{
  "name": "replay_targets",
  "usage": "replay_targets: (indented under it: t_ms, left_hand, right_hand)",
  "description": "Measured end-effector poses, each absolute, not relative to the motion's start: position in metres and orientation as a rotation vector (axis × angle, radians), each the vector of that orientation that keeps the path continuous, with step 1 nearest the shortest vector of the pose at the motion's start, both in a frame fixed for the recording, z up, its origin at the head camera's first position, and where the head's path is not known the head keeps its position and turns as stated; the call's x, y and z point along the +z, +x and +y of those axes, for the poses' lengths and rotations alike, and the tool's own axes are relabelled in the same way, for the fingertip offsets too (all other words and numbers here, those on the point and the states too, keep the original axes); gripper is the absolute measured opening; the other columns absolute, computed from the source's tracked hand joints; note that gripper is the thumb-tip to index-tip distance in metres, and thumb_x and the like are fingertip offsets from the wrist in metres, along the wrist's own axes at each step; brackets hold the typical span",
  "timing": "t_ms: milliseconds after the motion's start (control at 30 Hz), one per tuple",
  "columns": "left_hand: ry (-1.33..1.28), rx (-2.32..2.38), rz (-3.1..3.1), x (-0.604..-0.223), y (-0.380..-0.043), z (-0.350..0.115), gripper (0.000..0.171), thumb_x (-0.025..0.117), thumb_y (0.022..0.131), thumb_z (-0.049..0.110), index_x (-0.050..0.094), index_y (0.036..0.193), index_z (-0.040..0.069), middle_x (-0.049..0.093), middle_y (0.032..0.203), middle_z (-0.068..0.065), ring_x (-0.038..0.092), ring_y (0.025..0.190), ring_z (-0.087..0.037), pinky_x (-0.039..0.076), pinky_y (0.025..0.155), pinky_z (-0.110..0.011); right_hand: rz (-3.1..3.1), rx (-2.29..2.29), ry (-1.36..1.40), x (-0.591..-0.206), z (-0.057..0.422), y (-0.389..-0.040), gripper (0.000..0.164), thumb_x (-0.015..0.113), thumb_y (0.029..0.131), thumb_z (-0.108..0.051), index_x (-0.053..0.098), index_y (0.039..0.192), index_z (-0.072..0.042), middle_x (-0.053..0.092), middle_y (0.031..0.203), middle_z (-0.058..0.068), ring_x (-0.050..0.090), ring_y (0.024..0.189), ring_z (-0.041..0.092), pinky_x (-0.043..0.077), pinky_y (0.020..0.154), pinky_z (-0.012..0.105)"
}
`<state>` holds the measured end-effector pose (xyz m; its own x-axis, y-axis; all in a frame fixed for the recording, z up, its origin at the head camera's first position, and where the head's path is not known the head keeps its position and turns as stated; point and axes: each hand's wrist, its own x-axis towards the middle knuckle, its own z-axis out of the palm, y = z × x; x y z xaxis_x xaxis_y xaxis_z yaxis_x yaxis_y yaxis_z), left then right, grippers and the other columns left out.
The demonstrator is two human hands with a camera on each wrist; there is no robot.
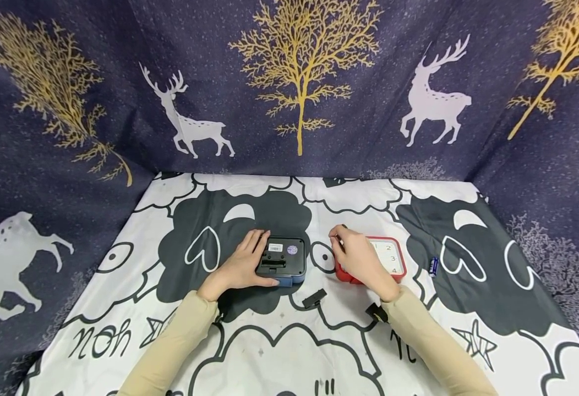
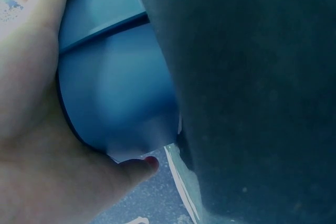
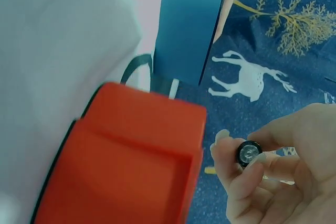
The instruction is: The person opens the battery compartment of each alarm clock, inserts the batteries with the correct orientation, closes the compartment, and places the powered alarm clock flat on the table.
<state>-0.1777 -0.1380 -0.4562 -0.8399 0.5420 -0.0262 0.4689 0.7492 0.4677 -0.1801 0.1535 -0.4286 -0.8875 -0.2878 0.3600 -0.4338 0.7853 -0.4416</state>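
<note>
A blue clock [image 1: 295, 278] lies face down, its black back [image 1: 289, 247] turned up and a battery slot [image 1: 273, 264] showing in it. My left hand [image 1: 244, 265] grips this clock at its left side, thumb along the near edge; the left wrist view shows the blue casing [image 2: 118, 87] against the palm. Between the thumb and fingertips of my right hand [image 1: 361, 256] is a small battery, whose round metal end [image 3: 249, 153] shows in the right wrist view. The right hand is above a red-framed clock [image 1: 402, 258], whose white dial is partly hidden by it.
A blue battery [image 1: 433, 267] lies on the cloth to the right of the red clock. A small black cover piece [image 1: 314, 298] lies in front, between the two clocks. The patterned cloth [image 1: 279, 363] covers the table, and a dark curtain [image 1: 265, 148] hangs behind it.
</note>
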Motion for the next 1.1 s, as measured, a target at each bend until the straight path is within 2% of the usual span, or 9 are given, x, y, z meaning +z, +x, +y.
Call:
replay_targets:
  t_ms: [267, 600, 1100]
  left_hand:
    - [0.802, 0.680, 2.787, -0.456, -0.177, -0.139, 0.116, 0.079, 0.074, 0.048, 0.013, 0.153, -0.005, 0.015, 0.156, -0.030, 0.009, 0.146, -0.047, 0.022, 0.113, -0.061]
    - [0.821, 0.662, 2.805, -0.458, -0.179, -0.139, 0.116, 0.079, 0.074, 0.049, 0.014, 0.152, -0.006, 0.017, 0.155, -0.030, 0.011, 0.146, -0.046, 0.022, 0.114, -0.059]
    - [0.816, 0.668, 2.803, -0.458, -0.179, -0.139, 0.116, 0.079, 0.073, 0.050, 0.014, 0.152, -0.005, 0.018, 0.155, -0.029, 0.011, 0.146, -0.045, 0.023, 0.114, -0.059]
  right_hand:
    - [-2.708, 0.771, 0.592, -0.431, 0.138, -0.179, 0.013, 0.058, 0.091, -0.008, 0.065, 0.102, -0.008, 0.065, 0.084, 0.007, 0.056, 0.068, 0.017, 0.047, 0.060, 0.033]
    - [-2.713, 0.773, 0.640, -0.434, 0.123, -0.177, 0.015, 0.057, 0.092, -0.007, 0.065, 0.104, -0.008, 0.065, 0.083, 0.006, 0.052, 0.061, 0.014, 0.046, 0.058, 0.032]
    - [-2.717, 0.750, 0.660, -0.438, 0.120, -0.178, 0.016, 0.058, 0.091, -0.007, 0.066, 0.105, -0.009, 0.064, 0.082, 0.005, 0.054, 0.062, 0.015, 0.048, 0.059, 0.034]
